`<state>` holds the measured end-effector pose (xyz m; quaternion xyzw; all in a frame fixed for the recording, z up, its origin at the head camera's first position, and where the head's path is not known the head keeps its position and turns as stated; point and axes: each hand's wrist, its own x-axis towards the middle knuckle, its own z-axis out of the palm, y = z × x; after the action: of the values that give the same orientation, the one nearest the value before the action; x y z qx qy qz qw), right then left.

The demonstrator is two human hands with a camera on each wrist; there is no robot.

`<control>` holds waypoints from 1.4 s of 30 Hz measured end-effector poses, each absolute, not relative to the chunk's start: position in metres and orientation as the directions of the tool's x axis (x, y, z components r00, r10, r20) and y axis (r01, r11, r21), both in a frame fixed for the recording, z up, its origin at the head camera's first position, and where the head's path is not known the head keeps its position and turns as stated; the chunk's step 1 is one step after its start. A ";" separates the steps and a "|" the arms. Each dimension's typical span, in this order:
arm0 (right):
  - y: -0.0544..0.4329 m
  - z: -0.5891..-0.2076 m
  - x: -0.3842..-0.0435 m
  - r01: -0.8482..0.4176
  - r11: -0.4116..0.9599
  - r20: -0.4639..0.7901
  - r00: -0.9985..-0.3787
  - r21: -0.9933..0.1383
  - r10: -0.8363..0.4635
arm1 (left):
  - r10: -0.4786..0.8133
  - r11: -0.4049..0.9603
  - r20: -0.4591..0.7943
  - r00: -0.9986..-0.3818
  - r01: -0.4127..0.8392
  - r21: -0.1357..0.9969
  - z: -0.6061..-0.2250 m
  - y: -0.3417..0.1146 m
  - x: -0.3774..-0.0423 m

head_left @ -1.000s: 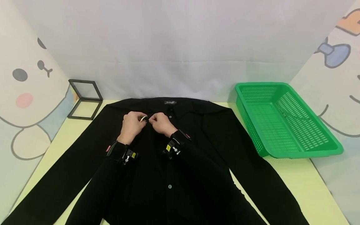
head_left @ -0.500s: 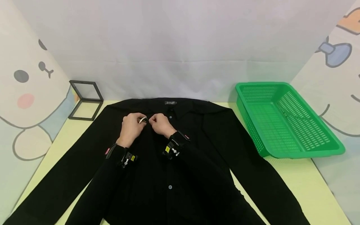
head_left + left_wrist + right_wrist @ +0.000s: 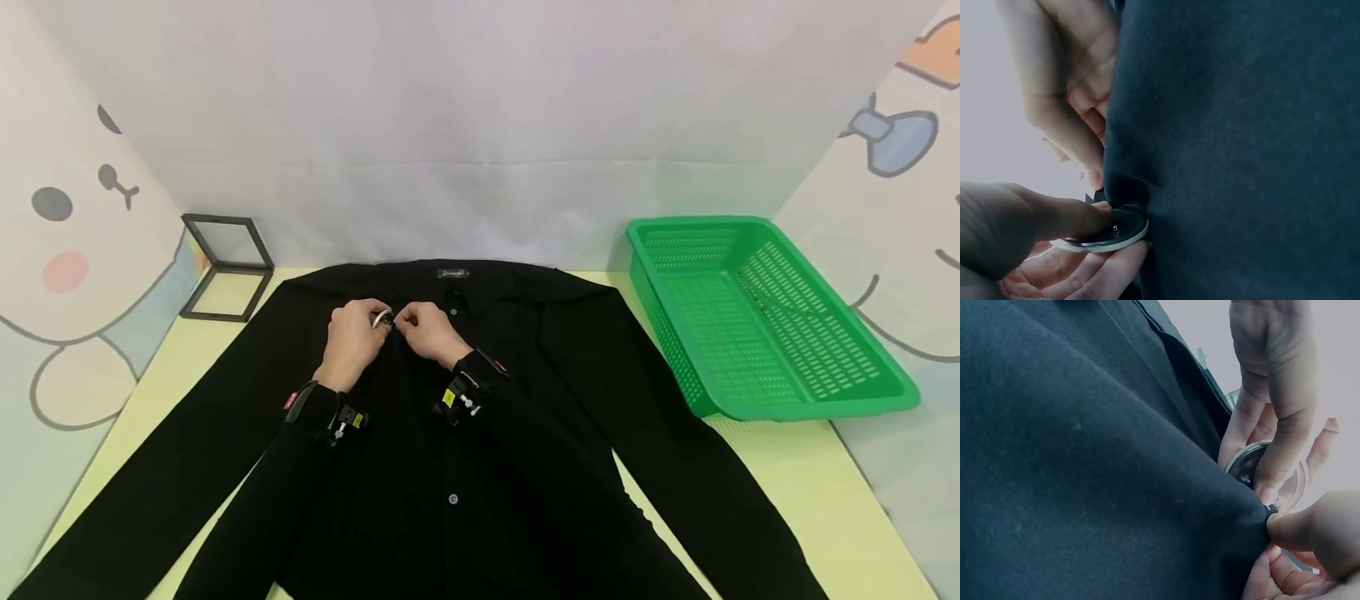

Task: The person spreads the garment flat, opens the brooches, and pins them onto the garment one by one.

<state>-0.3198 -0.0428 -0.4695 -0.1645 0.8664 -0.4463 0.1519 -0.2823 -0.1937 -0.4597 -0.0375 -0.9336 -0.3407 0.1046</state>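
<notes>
A black button-up shirt (image 3: 487, 433) lies spread on the pale yellow table, collar at the far side. Over the left chest, my left hand (image 3: 351, 343) pinches a round badge (image 3: 1119, 231) with a pale rim and dark face between thumb and fingers. In the left wrist view the badge sits against a fold of the shirt. Right beside it, my right hand (image 3: 432, 335) pinches a bit of the black cloth, thumb (image 3: 1297, 529) close to the badge's edge. Whether a pin passes through the cloth is hidden by the fingers.
At the back right stands a green perforated basket (image 3: 896, 398), next to the shirt's sleeve. A hinged black frame (image 3: 258, 292) with clear panes stands open at the back left. A white curtain (image 3: 480, 125) closes off the back, with cartoon-printed panels at both sides.
Both hands stay over the same spot on the shirt. The right fingertips have shifted very slightly left, closer to the badge; the grips look the same.
</notes>
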 end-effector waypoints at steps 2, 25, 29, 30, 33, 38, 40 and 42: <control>-0.043 -0.469 -0.320 -0.148 0.545 -0.116 -0.900 -0.825 -0.420 | -0.002 0.770 0.209 -0.978 0.132 0.625 -0.459 -0.193 -0.283; -0.051 -0.476 -0.318 -0.195 0.643 -0.113 -0.907 -0.741 -0.405 | 0.025 0.791 0.217 -0.976 0.152 0.593 -0.462 -0.197 -0.280; -0.053 -0.477 -0.318 -0.204 0.649 -0.100 -0.912 -0.733 -0.399 | 0.030 0.789 0.230 -0.973 0.164 0.592 -0.463 -0.200 -0.280; -0.054 -0.477 -0.319 -0.206 0.651 -0.097 -0.912 -0.731 -0.398 | 0.030 0.789 0.231 -0.973 0.164 0.592 -0.463 -0.200 -0.280; -0.054 -0.478 -0.319 -0.211 0.651 -0.092 -0.912 -0.729 -0.399 | 0.036 0.786 0.238 -0.971 0.174 0.593 -0.463 -0.201 -0.279; -0.052 -0.478 -0.320 -0.206 0.619 -0.089 -0.907 -0.758 -0.411 | 0.050 0.777 0.254 -0.966 0.197 0.598 -0.462 -0.200 -0.279; -0.050 -0.479 -0.320 -0.188 0.599 -0.102 -0.903 -0.778 -0.416 | 0.055 0.773 0.249 -0.967 0.199 0.602 -0.461 -0.200 -0.279; -0.049 -0.479 -0.320 -0.173 0.583 -0.113 -0.900 -0.794 -0.421 | 0.056 0.769 0.242 -0.969 0.196 0.609 -0.461 -0.200 -0.278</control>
<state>-0.3200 -0.0492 -0.4790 -0.1691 0.8775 -0.4242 0.1464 -0.2784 -0.1997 -0.4605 -0.0675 -0.9345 -0.3333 0.1055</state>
